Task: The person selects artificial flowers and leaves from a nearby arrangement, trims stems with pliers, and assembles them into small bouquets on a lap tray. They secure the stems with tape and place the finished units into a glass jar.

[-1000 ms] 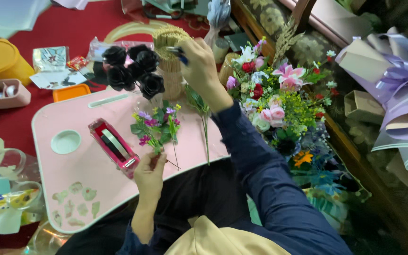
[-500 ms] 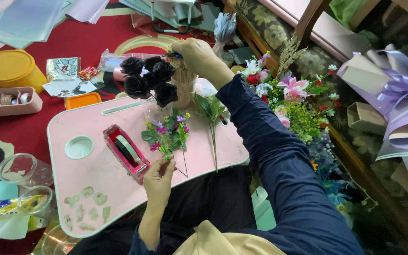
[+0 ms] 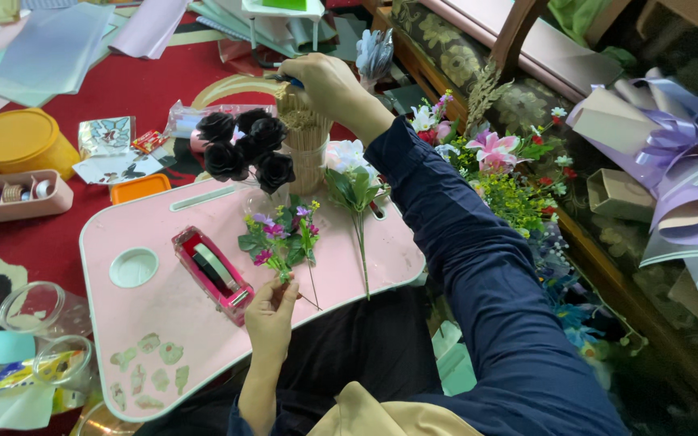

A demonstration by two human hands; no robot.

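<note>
Left hand (image 3: 271, 311) closed around stems of small purple-pink flower sprig (image 3: 278, 238), held upright over pink lap desk (image 3: 341, 266). Right hand (image 3: 325, 81) stretched forward, fingers curled over top of jar of wooden sticks (image 3: 307, 141), something blue pinched in them; exact grip hard to tell. Black roses (image 3: 245, 145) just beside jar, white-flowered stem (image 3: 355, 198) lying on desk, pink tape dispenser (image 3: 213, 270) near left hand. Risk: reaching sleeve brushes roses, or jar tips; thin sprig stems slip from one-handed hold
</note>
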